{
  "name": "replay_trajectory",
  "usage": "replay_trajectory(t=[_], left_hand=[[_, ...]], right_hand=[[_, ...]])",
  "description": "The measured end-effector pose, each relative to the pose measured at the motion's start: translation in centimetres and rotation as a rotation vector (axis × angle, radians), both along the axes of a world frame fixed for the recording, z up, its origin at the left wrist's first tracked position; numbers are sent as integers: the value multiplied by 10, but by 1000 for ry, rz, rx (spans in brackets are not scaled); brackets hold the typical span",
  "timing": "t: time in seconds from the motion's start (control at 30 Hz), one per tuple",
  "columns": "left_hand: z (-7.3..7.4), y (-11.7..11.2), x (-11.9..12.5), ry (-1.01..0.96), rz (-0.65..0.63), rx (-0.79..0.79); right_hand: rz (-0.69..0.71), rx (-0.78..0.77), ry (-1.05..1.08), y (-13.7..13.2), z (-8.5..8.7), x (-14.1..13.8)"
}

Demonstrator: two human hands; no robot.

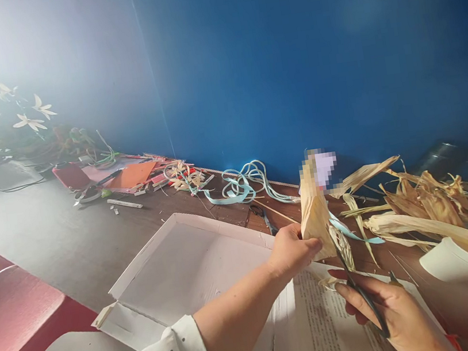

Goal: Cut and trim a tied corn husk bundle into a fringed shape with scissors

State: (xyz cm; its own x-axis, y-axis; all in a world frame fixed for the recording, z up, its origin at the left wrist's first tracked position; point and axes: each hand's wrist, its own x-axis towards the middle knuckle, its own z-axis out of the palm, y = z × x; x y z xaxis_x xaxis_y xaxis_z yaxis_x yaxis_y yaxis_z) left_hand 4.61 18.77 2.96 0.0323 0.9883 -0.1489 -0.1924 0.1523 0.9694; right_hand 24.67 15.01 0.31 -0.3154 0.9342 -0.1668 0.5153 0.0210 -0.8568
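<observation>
My left hand [290,250] is closed in a pinch on a pale dried corn husk piece [314,213], holding it upright above the table. My right hand [387,308] grips a pair of dark scissors [358,286] whose blades point up toward the lower edge of the husk. A light blue ribbon strip [350,231] hangs beside the husk. Both hands work over a printed paper sheet [325,325].
A flattened white cardboard box [185,263] lies on the brown table. A heap of dried corn husks [434,205] and a white cup [455,263] sit at right. Coiled blue ribbon [242,186], coloured paper [132,175] and husk flowers [30,120] lie farther left along the blue wall. A red chair [15,322] stands at left.
</observation>
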Motion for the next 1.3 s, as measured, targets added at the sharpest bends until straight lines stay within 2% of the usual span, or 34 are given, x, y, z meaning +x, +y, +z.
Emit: replay_trajectory(t=[0.2, 0.3, 0.6, 0.87, 1.03, 1.1, 1.3], left_hand=[[-1, -1, 1, 10, -17, 10], [-1, -1, 1, 14, -19, 13], [-2, 0, -1, 12, -23, 20], [-5, 1, 0, 1, -26, 14], [-3, 0, -2, 64, 7, 8], [-3, 0, -2, 67, -20, 15], [-10, 0, 1, 43, -146, 40]], right_hand=[[-99, 70, 21, -12, 19, -16], [-124, 83, 24, -15, 23, -20], [-101, 73, 16, -11, 17, -14], [-49, 22, 8, 1, -4, 2], [-94, 25, -2, -4, 1, -4], [-114, 11, 27, -4, 4, -5], [-61, -17, 54, 1, 1, 0]])
